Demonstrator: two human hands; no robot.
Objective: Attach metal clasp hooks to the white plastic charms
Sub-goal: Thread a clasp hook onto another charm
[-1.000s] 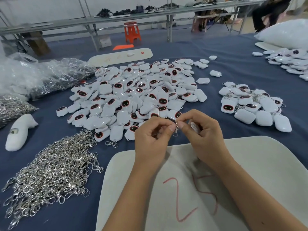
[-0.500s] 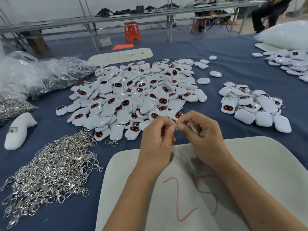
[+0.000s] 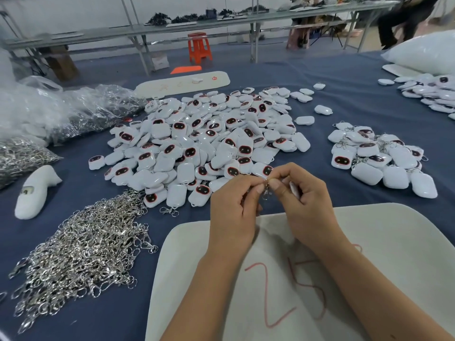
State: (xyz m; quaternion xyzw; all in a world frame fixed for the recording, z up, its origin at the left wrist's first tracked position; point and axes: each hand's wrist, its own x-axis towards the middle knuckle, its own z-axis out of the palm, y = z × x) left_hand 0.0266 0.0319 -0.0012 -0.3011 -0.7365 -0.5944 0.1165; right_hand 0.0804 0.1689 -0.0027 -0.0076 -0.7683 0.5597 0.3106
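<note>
Mid-attachment, it seems: both hands meet over the tray's (image 3: 369, 242) far edge, pinching one clasp (image 3: 266, 191) between them. The left hand (image 3: 234, 212) nips it with thumb and forefinger; the right hand (image 3: 302, 203) also tucks a charm (image 3: 293, 188) in curled fingers. Next — thread the ring through the charm's loop, needing fine fingertip alignment.

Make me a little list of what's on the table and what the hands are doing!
left hand: pinches the metal clasp
right hand: pinches the same clasp, a white charm tucked in its fingers
big charm pile: middle of the table, no clasps
small charm pile: right, clasps on
clasp heap: left
white board: under the hands, red marks
</note>
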